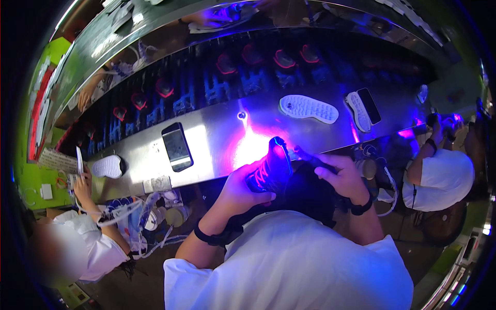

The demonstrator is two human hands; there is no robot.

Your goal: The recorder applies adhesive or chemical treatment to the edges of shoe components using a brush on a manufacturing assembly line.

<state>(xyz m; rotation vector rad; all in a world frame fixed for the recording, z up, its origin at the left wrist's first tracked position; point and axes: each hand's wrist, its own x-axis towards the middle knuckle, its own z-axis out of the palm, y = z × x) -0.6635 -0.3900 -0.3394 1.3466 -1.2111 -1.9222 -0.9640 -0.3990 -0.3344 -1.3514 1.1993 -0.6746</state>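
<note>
My left hand [236,192] grips a dark lace-up shoe upper [269,168] in front of my chest, its toe end raised toward the bench. Its laces glow pink, and bright blue light runs along its edge. My right hand [345,178] is closed round a slim dark tool [309,156] that points at the shoe upper; whether it touches is hard to tell. The tool could be a brush or a pen, but its tip is lost in the glare. Beyond the shoe, a small lamp [242,115] throws violet-white light on the metal bench [212,139].
White shoe soles [309,109] lie on the bench, one beside a dark phone [369,105]. Another phone [176,147] lies at left. Behind runs a dark conveyor [201,85] carrying red-edged shoe parts. Co-workers sit at left [95,232] and right [439,178]; white hoses [139,212] hang below the bench.
</note>
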